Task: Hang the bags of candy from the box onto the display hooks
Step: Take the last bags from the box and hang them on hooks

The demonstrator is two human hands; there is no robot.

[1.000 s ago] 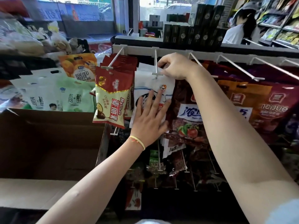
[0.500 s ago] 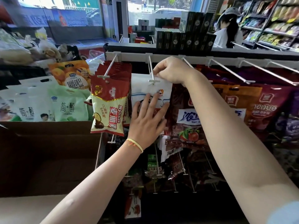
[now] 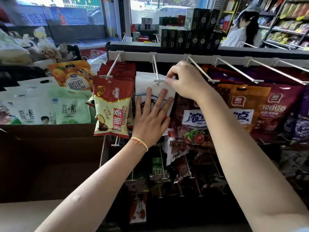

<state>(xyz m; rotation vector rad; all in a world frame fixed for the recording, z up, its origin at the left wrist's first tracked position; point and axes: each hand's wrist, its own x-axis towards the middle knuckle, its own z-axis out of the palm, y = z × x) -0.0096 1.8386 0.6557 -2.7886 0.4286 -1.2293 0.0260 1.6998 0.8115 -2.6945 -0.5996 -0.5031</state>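
- White bag [image 3: 147,86]: it hangs at the tip of the second hook [image 3: 155,69] on the top rail, between the red bags [image 3: 113,104] on the left and dark bags on the right.
- Right hand [image 3: 185,81]: thumb and fingers pinch the bag's top right corner, just beside the hook's end tag.
- Left hand [image 3: 150,121]: open and flat, palm pressed on the bag's front, gripping nothing.
- Step in hand, as a judgement: threading the bag's hole onto the hook; the hole appears to sit right at the tip, but whether it is fully on cannot be told.
- Next move likely calls for sliding the bag back along the hook, then letting go.
- Box [image 3: 50,148]: a brown carton at lower left, well apart from both hands; its inside is dark, so whether any bags remain cannot be told.
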